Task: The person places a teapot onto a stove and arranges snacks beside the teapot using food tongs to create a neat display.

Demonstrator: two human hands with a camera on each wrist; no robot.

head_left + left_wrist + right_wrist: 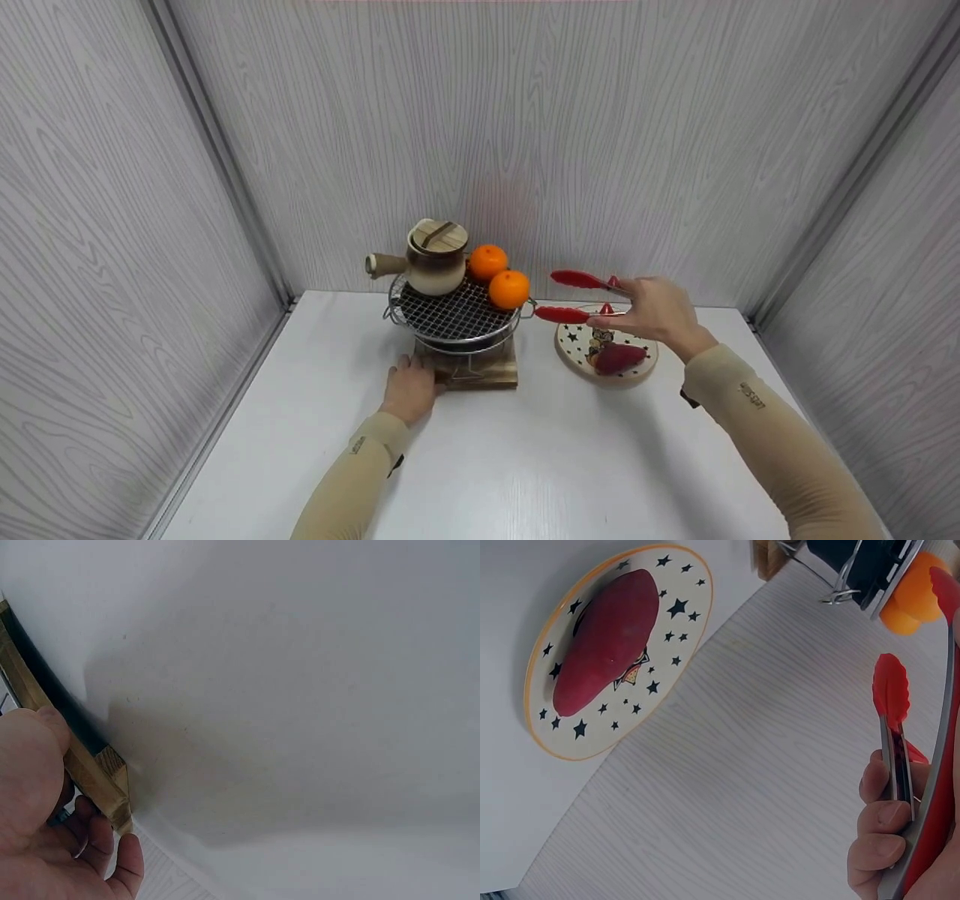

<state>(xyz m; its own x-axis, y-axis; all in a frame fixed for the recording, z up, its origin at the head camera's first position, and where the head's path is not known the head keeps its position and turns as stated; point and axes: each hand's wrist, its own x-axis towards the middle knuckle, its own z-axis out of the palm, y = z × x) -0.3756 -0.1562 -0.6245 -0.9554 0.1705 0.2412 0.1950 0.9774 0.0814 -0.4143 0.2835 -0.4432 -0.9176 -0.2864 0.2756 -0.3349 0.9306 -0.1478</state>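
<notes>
My right hand [660,311] holds red-tipped tongs [562,314], their arms spread with nothing between them. The tips point left, toward two oranges [510,289] on a round wire grill rack [454,319]. A plate with stars [571,352] bears a purple-red sweet potato [609,645], below and in front of the tongs. My left hand [410,390] grips the front left corner of the wooden board [491,375] under the grill. In the left wrist view, thumb and fingers lie on either side of that board's edge [94,784].
A brown and cream side-handled pot [435,274] with a wooden lid stands on the left rear of the rack, its handle sticking out left. Wood-grain panels [487,135] rise behind and at both sides of the white table [510,465].
</notes>
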